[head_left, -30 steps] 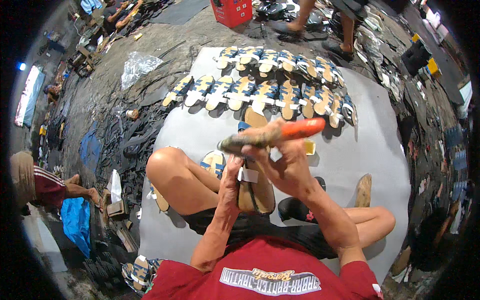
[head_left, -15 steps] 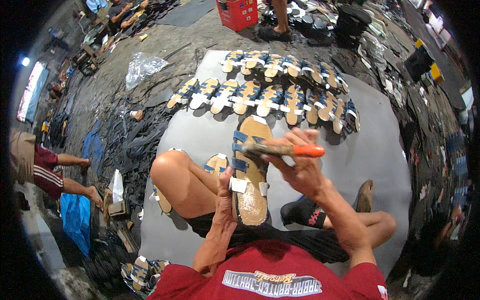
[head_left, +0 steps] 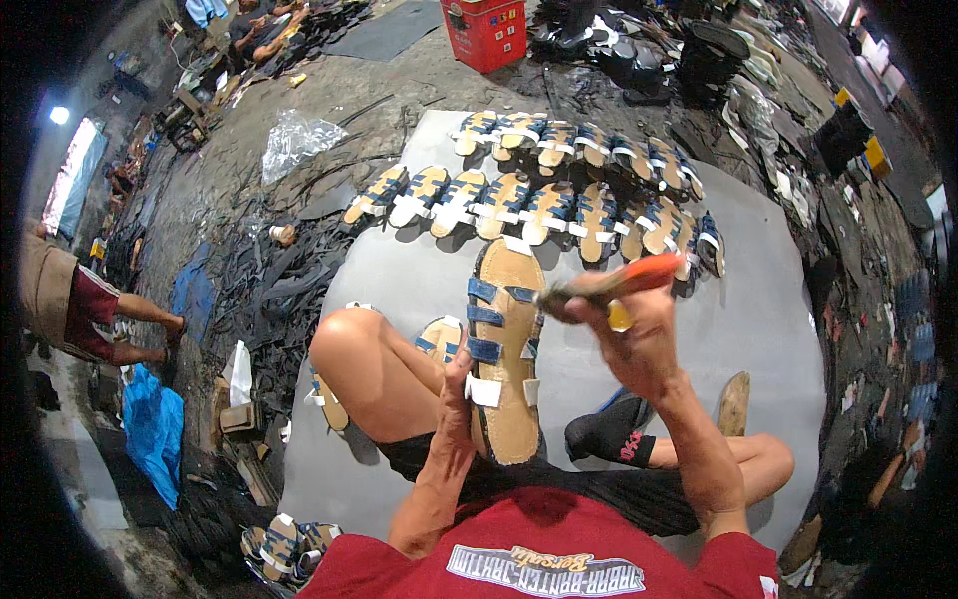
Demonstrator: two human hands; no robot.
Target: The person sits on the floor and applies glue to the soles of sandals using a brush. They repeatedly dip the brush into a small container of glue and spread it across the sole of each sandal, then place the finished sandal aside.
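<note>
My left hand grips the edge of a sandal with a tan footbed, blue straps and white tabs, held tilted up in front of me. To its right, my right hand is closed around a brush with an orange handle. The dark brush tip lies close to the sandal's right edge; I cannot tell whether it touches. A small yellow patch shows beneath my fingers. Another sandal sits by my bent left leg, partly hidden, and one more lies outside that knee.
Two rows of similar sandals stand on the grey mat ahead. More sandals are heaped at lower left. A tan sole-shaped piece lies near my right knee. Dark scraps, a red box and blue plastic surround the mat.
My right hand has drawn the brush rightward, from over the straps to the sandal's right edge. The pale shine on the heel has faded. A person standing beyond the mat has left view.
</note>
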